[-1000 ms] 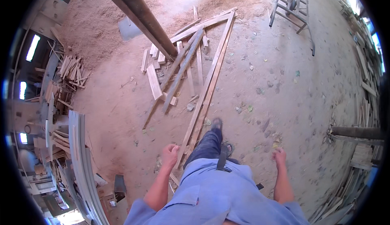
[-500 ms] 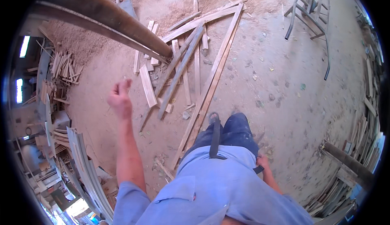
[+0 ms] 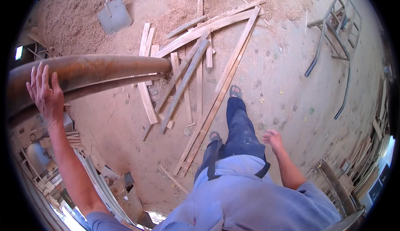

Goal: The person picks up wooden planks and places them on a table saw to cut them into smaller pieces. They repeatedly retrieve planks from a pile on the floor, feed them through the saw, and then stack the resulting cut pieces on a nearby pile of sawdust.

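Observation:
My left hand (image 3: pixel 46 93) is stretched out at the far left, its fingers spread over the rusty steel post (image 3: pixel 112 65). It appears to rest on the post's side without gripping it. Beside my hip hangs my right hand (image 3: pixel 273 139), fingers loosely curled, with nothing visible in them. A dark strap (image 3: pixel 213 160) hangs at the front of my waist. One sandaled foot (image 3: pixel 235 91) is set well ahead of the other, close to two long planks (image 3: pixel 218 94) lying on the ground.
Loose boards and a grey beam (image 3: pixel 185 85) lie crisscrossed around the post's foot. A shovel (image 3: pixel 115 16) lies on sawdust beyond. At the right stands a metal tube frame (image 3: pixel 339 33). Stacked timber (image 3: pixel 366 156) lines the right edge; long strips (image 3: pixel 93 172) lean at the lower left.
My left hand has swung out leftward, its fingers spreading over the post. My right hand has come away from my hip. One foot has stepped forward, and the view has shifted, showing the shovel.

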Demonstrator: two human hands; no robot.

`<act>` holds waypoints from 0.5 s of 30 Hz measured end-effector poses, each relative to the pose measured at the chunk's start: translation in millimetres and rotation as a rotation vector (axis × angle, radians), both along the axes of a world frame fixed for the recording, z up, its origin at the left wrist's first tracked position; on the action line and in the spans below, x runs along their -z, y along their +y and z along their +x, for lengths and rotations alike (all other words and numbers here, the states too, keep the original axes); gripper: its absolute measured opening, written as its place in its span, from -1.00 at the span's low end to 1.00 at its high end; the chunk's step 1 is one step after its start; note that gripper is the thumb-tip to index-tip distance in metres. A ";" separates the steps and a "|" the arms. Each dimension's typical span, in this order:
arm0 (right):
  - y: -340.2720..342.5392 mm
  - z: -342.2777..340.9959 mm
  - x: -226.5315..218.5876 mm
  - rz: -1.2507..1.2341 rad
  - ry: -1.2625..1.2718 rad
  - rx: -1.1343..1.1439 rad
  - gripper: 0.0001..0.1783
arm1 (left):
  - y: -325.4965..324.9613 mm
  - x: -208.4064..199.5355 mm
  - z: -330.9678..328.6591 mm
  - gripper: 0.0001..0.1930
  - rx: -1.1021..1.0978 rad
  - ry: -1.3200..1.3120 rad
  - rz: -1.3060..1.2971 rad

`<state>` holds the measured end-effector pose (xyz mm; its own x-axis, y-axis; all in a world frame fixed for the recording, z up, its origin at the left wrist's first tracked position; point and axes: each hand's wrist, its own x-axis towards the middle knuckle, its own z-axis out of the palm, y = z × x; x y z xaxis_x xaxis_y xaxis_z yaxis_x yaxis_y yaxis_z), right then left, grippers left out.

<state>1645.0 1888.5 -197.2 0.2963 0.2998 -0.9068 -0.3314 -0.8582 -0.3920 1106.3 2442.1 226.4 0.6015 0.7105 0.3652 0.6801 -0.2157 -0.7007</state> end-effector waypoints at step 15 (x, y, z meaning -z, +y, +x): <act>241.6 -18.6 140.5 -0.036 0.048 -0.449 -0.72 | 86.0 39.8 -33.3 -0.73 -0.342 0.411 0.118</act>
